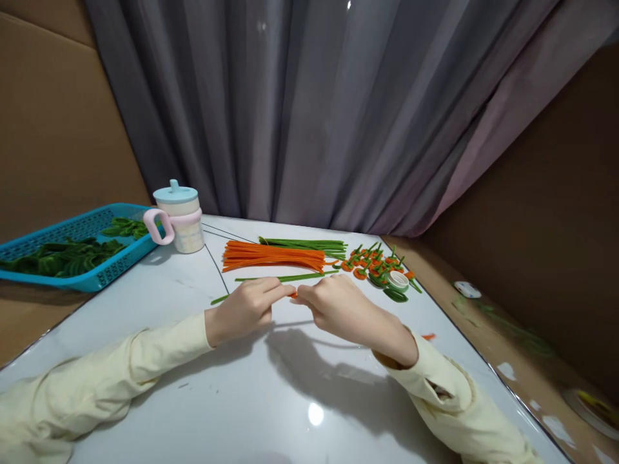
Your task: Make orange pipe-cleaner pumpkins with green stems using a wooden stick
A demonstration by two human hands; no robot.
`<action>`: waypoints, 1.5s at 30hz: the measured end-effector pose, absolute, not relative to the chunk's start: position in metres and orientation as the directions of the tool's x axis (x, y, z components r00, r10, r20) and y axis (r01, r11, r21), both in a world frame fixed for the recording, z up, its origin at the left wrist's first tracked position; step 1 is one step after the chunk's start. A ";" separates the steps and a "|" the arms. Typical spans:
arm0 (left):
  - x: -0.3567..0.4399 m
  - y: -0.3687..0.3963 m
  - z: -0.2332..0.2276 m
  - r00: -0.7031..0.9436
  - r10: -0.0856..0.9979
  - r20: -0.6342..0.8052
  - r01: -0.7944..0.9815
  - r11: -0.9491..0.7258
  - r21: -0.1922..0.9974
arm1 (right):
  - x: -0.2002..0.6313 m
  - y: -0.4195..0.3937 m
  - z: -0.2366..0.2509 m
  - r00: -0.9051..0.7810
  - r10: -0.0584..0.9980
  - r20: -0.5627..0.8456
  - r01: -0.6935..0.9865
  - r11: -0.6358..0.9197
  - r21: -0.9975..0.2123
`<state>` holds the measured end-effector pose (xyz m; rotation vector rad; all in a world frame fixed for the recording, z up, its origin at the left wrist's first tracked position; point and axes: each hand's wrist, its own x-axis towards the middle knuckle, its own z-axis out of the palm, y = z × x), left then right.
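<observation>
1. A blue tray (109, 270) sits at the table's far left, holding green leaf shapes (58, 254).
2. A lidded cup (180, 216) with a pink handle stands just beside the tray.
3. A grey curtain (338, 109) hangs behind the white table (242, 399).
4. Brown cardboard (546, 212) walls both sides.
5. A small white ring (398, 279) lies near the table's right edge.

Both my arms reach forward in pale yellow sleeves, forearms angled inward so that my hands meet in front of me. My left hand (244, 308) is loosely curled, thumb and forefinger stretched toward the right. My right hand (338, 307) is curled too, knuckles up, its fingertips pinched against those of the left, wrist bent slightly down.
</observation>
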<state>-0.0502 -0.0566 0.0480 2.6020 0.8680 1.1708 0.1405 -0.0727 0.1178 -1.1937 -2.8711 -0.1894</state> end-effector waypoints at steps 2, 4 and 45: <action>-0.049 -0.059 0.056 0.545 0.559 0.625 0.399 -0.829 0.393 | 0.147 -0.069 0.124 -0.692 0.718 0.079 0.722 0.686 0.092; -0.047 -0.063 0.067 0.529 0.568 0.631 0.363 -0.823 0.437 | 0.154 -0.063 0.128 -0.692 0.714 0.105 0.720 0.692 0.041; -0.039 -0.070 0.085 0.529 0.826 0.194 0.087 -0.280 0.956 | 0.159 -0.035 0.118 -0.778 0.628 -0.013 0.403 0.483 -0.777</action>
